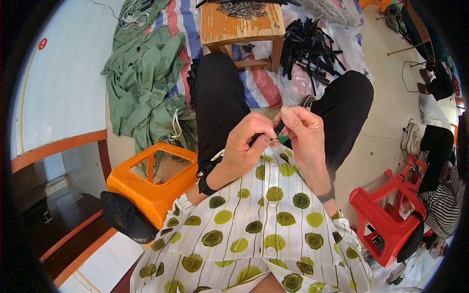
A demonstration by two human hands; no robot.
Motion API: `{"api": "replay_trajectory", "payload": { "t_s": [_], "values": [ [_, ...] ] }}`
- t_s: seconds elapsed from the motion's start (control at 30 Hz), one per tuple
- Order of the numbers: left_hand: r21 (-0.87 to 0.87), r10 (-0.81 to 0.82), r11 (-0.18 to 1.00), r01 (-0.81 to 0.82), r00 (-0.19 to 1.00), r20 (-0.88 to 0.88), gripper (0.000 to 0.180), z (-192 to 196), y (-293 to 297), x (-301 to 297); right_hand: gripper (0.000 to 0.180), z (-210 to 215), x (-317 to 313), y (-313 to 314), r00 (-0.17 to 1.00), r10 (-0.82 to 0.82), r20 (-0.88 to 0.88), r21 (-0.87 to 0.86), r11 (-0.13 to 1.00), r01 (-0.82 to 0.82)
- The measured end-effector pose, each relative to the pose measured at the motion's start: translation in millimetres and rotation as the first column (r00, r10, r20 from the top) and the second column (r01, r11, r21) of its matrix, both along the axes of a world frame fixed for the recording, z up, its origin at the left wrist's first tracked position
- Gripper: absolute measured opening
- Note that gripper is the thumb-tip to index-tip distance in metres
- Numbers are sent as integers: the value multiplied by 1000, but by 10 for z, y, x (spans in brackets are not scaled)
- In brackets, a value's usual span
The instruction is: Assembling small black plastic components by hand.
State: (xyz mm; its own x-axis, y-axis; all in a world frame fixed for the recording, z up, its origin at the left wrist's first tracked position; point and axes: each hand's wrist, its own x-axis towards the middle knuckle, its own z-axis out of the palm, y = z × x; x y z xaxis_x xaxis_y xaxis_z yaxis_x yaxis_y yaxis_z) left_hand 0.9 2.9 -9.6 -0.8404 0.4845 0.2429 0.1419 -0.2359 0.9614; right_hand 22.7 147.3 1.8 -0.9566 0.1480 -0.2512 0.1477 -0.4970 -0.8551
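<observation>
Above my lap, my left hand (250, 141) and my right hand (304, 129) are close together, fingers pinched. A short piece of black strap (279, 128) runs between them, both hands gripping it. By my left fingertips shows a small shiny metal bit, mostly hidden by the fingers, so its shape cannot be made out. In front of my knees, a worn wooden stool (234, 30) bears a heap of small metal buckles (242, 9). To its right, a pile of black straps (310, 51) lies on clear plastic sheeting.
A striped tarp (266, 85) and a crumpled green cloth (141, 83) cover the floor ahead. An orange plastic stool (129, 178) stands at my left, a red stool (376, 210) at my right. Another person's dark-clothed leg (437, 146) shows at the far right.
</observation>
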Motion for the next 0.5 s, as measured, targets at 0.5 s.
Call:
{"api": "replay_trajectory", "payload": {
  "t_s": [0.5],
  "values": [
    [-35,52,998,-51,998,21,5,37,2,36,20,16,-2,-8,998,-7,61,-189,982,18]
  ]
}}
